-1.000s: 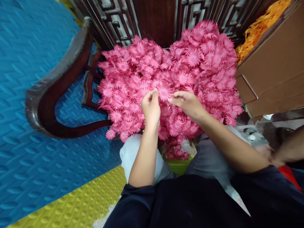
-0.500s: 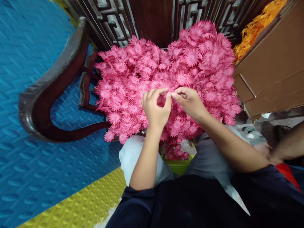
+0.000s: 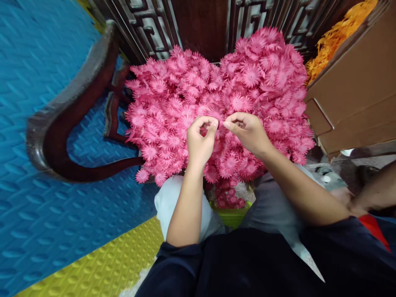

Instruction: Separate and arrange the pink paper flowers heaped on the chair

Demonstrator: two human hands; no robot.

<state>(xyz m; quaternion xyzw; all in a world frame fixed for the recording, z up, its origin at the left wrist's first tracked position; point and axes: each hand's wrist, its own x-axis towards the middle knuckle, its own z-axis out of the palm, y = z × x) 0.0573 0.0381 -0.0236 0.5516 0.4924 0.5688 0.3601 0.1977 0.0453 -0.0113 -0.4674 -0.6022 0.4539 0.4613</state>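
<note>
Pink artificial flowers [image 3: 252, 77] lie in a large heap in front of me. Over the middle of the heap, my left hand [image 3: 202, 136] has thumb and index finger pinched at the edge of a pink flower [image 3: 215, 113]. Just to its right, my right hand [image 3: 246, 130] is also pinched, its fingertips close to the same flower. What the right fingertips hold is too small to make out against the pink. A narrow gap separates the two hands.
A curved dark wooden armrest [image 3: 66, 101] stands at the left over blue matting [image 3: 102, 214]. Carved dark wood [image 3: 201, 29] rises behind the heap. A cardboard box [image 3: 355, 86] with orange material [image 3: 337, 37] is at the right. Below sits a green container [image 3: 232, 216]. Another person's arm [image 3: 375, 189] shows at lower right.
My left hand's thumb and index finger have come together, and their tips have drawn slightly left from the right hand's. My right hand has hardly moved.
</note>
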